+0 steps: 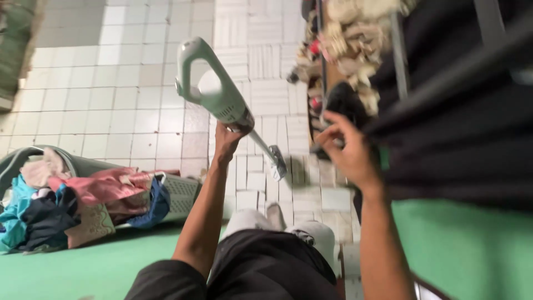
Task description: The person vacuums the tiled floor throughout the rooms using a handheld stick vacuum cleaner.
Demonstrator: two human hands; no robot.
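**Vacuum held low on its body, long axis slanting down to the tiles**

At the far left a laundry basket (180, 194) lies tipped on its side, clothes (66, 203) spilling out onto the green floor (83, 266). Just right of it, the left hand (226, 140) rises and grips the pale green stick vacuum (219, 94) at the lower end of its motor body, fingers closed around it where the thin tube begins. The vacuum's looped handle sits above and to the left of the hand; its long axis runs diagonally down and right, ending in the small floor head (277, 162) over the white tiled floor (122, 83). The right hand (347, 150) is well apart from the vacuum, further right, fingers curled at the edge of a dark cloth (455, 139); the blur leaves it unclear whether they pinch it or only touch it. So the left hand alone carries the tool.
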